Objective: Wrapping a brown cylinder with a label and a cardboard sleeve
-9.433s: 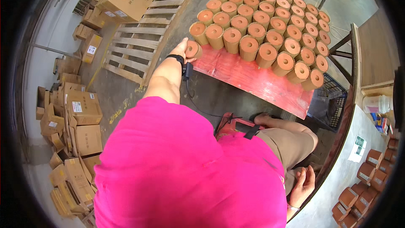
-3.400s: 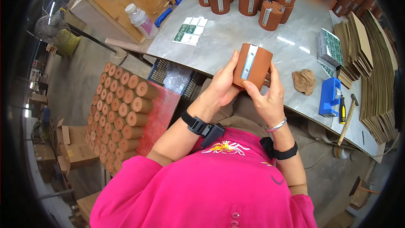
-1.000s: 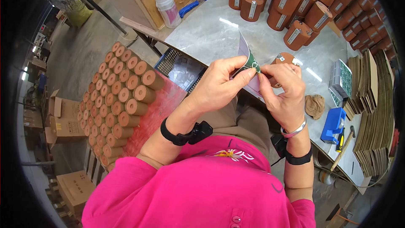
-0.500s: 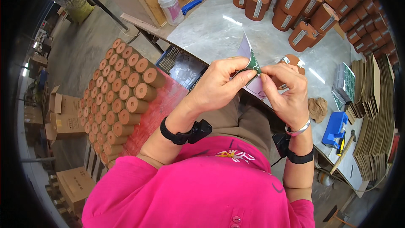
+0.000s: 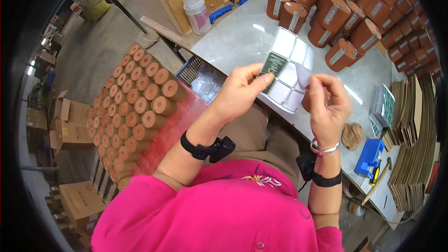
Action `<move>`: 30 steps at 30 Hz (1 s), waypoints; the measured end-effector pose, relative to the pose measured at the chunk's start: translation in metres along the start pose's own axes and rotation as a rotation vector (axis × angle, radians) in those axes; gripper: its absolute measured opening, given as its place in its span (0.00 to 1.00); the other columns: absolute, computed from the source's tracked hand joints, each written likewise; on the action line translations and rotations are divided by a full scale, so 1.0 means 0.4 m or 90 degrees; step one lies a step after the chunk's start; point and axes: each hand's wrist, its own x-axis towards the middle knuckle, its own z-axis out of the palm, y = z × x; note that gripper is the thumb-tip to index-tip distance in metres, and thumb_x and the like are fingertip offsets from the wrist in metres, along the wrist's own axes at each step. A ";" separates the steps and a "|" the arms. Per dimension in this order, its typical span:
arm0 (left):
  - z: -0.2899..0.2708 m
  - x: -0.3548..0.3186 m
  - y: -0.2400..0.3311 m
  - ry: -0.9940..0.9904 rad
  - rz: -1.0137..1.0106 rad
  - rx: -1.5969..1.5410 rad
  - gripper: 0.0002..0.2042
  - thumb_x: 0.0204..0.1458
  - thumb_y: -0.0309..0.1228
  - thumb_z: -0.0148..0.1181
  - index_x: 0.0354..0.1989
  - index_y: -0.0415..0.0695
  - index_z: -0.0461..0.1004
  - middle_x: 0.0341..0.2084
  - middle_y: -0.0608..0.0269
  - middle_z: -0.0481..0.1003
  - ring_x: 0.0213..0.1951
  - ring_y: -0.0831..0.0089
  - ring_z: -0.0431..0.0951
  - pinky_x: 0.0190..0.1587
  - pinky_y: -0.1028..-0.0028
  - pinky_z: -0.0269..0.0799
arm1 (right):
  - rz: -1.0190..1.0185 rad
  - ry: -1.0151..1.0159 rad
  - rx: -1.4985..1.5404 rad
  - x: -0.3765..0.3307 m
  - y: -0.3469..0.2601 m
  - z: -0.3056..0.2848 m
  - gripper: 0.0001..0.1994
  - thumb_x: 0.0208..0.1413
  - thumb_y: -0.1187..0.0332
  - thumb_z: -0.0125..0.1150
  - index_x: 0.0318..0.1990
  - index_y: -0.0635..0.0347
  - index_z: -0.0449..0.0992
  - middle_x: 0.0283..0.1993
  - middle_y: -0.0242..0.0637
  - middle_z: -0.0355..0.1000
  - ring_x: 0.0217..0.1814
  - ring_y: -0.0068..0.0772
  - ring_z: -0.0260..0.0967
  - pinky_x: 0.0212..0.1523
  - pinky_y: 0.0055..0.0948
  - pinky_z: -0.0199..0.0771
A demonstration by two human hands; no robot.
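Observation:
My left hand pinches the edge of a sheet of labels, its thumb on top beside a dark green label. Most of the sheet's squares are white backing. In my right hand, thumb and fingertips are closed on a curled label, its pale back showing. The label lies close over the sheet's right side; whether it still sticks there I cannot tell. The sheet is tilted above the near edge of the grey table.
Reddish-brown cylinders with metal clasps are piled at the back right. Holed cylinders stand on a red board at left. Label stacks, cardboard sheets, a blue box and a hammer lie at right. A bottle stands behind.
The sheet has swung from nearly edge-on to facing me. My right hand has moved right, away from my left, with the curled label between its fingers.

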 end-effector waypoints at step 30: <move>0.116 0.005 -0.028 0.019 -0.143 -0.123 0.07 0.60 0.31 0.59 0.33 0.42 0.74 0.28 0.73 0.73 0.33 0.87 0.68 0.37 0.82 0.64 | -0.267 -0.093 -0.304 -0.073 0.012 -0.048 0.11 0.45 0.76 0.68 0.38 0.61 0.77 0.38 0.38 0.75 0.38 0.39 0.71 0.44 0.33 0.65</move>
